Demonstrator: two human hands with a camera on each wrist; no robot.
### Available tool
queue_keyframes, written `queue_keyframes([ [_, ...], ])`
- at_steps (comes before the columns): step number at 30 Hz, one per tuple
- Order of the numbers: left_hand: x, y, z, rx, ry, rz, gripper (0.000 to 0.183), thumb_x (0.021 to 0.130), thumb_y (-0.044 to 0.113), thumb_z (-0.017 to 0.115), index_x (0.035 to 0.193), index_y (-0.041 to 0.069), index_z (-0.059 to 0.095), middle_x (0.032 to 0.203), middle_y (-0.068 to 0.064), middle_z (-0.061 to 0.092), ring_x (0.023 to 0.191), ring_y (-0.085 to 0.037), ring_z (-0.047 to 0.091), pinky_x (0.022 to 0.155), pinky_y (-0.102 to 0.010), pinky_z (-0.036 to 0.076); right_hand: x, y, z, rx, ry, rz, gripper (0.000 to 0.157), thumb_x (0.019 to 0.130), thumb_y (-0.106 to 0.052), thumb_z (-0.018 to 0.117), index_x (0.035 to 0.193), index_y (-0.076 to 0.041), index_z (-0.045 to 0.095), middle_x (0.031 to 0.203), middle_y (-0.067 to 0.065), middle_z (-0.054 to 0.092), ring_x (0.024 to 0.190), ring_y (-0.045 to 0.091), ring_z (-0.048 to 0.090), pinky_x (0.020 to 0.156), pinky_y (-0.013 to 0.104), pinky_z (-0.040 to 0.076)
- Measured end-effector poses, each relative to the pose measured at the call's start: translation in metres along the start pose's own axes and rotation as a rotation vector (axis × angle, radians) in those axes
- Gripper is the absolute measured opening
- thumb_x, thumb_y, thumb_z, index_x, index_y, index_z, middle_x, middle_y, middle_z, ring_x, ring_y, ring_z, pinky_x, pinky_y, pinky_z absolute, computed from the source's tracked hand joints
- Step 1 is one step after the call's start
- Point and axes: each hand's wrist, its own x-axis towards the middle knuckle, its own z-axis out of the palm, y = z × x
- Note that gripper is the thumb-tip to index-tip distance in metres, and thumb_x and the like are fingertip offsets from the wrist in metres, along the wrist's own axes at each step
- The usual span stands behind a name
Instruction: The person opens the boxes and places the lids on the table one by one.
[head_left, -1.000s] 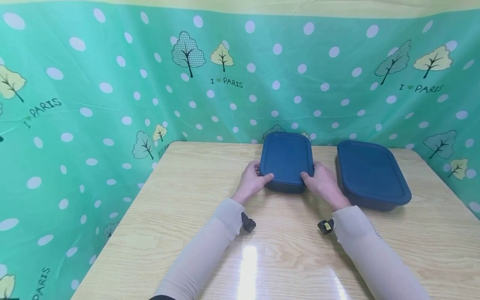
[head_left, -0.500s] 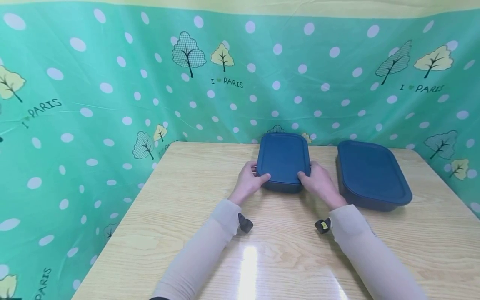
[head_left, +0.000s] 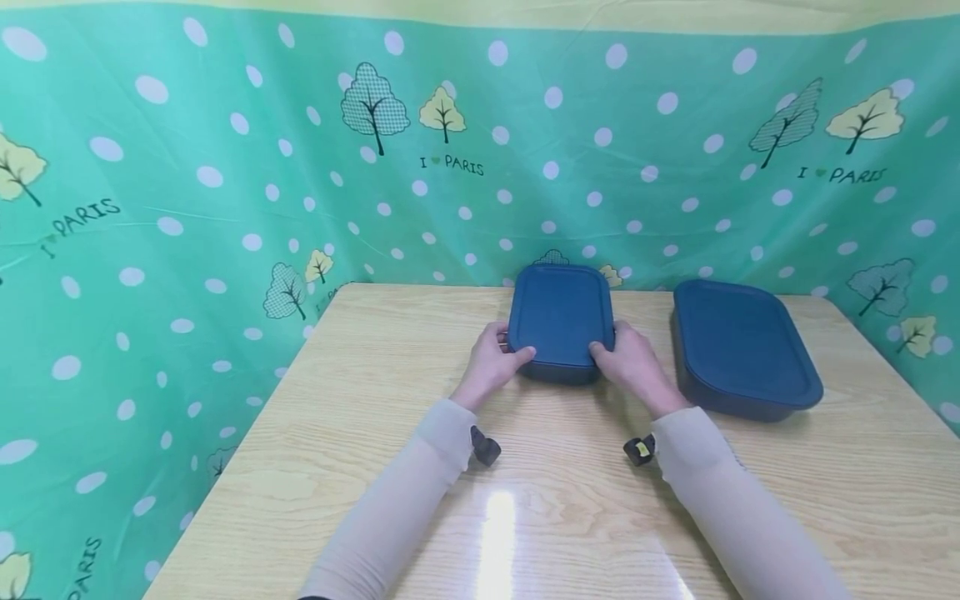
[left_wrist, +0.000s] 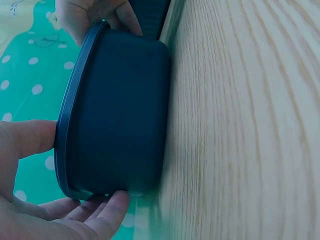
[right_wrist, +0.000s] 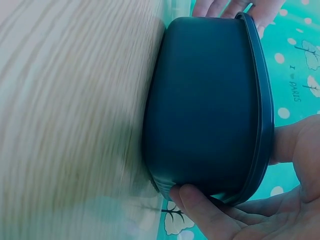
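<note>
A person's left grip (head_left: pixel 486 365) and right grip (head_left: pixel 632 360) are pinching the smaller blue box (head_left: pixel 562 312), sitting between them near the worktop (head_left: pixel 360 375)'s far edge.

A pale wood-grained bench (head_left: pixel 566 517), flat and glossy, carries two lidded boxes. Toward its far edge sits a smaller dark blue rectangular box (head_left: pixel 561 315) with rounded corners; to the right, apart from it, sits a larger dark blue rectangular box (head_left: pixel 744 343), likewise round-cornered and upright.
</note>
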Motion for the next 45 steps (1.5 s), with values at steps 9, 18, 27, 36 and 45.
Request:
queue_keyframes([
  [9,-0.002,0.001,-0.004,0.005,0.006,-0.005,0.063,0.085,0.022,0.072,0.137,0.002,0.041,0.130,-0.017,0.051,0.116,-0.030,0.055,0.094,-0.036,0.048,0.002,-0.003,0.003,0.009,-0.003,0.008,0.064,0.098,-0.028,0.046,0.143,0.012,0.023,0.139,0.035,0.037,0.127,0.047,0.038,0.105,0.054,0.033],
  [18,-0.002,0.001,-0.006,0.011,0.015,-0.011,0.064,0.085,0.022,0.072,0.137,0.001,0.041,0.130,-0.017,0.051,0.116,-0.030,0.054,0.094,-0.037,0.047,0.002,-0.004,0.004,0.029,-0.008,0.004,0.063,0.098,-0.028,0.046,0.142,0.011,0.025,0.137,0.034,0.040,0.126,0.046,0.041,0.103,0.054,0.036],
  [27,-0.002,-0.002,-0.007,0.012,0.030,-0.012,0.064,0.085,0.023,0.073,0.137,0.002,0.041,0.129,-0.017,0.052,0.116,-0.029,0.054,0.095,-0.037,0.047,0.003,-0.006,0.007,0.037,-0.006,0.009,0.062,0.098,-0.028,0.046,0.142,0.010,0.026,0.137,0.033,0.040,0.125,0.044,0.042,0.103,0.053,0.036],
  [36,-0.001,-0.004,-0.011,0.007,0.032,-0.016,0.065,0.084,0.023,0.073,0.137,0.002,0.041,0.130,-0.017,0.052,0.117,-0.030,0.054,0.095,-0.037,0.047,0.004,-0.008,0.009,0.029,-0.009,0.000,0.063,0.098,-0.028,0.046,0.143,0.011,0.024,0.138,0.033,0.039,0.126,0.045,0.041,0.103,0.054,0.035],
  [45,-0.002,-0.005,-0.014,0.011,0.034,-0.026,0.064,0.085,0.023,0.072,0.137,0.003,0.041,0.130,-0.016,0.051,0.117,-0.029,0.053,0.096,-0.037,0.046,0.004,-0.011,0.011,0.035,-0.014,-0.003,0.062,0.098,-0.028,0.046,0.143,0.010,0.025,0.138,0.032,0.040,0.126,0.044,0.041,0.103,0.054,0.036],
])
